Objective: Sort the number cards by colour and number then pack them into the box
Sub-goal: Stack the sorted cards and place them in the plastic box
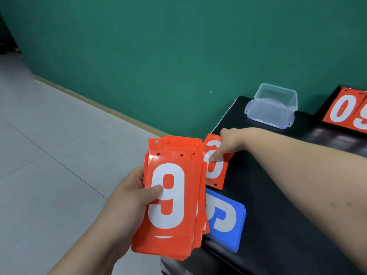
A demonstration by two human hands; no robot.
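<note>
Red stack (168,199): held off the near left corner of the surface (297,195), over the floor (59,135). The cards are glossy red, each with punched holes along the far edge. The top card shows a white 9 with a short white bar beneath it. The cards are fanned unevenly and cannot be counted.

Left hand (131,197): grips the red stack, thumb on the face of the 9, fingers behind.

Red pile (215,173): lies on the surface just beyond the red stack, at least two cards, offset. Its white numeral is partly covered and cannot be read.

Right hand (224,143): reaches across and pinches the red pile, thumb pressed on the top face, fingers over the far edge.

Blue stack (226,219): one, lying flat on the surface near the red pile. It bears a white numeral half hidden by the red stack.

Box (272,104): one, clear plastic, at the far edge of the surface, well apart from all cards, standing on a clear lid with tabs. No card is in it.

Scoreboard (345,110): one, at far right, showing a red 0 and part of a second red card
</note>
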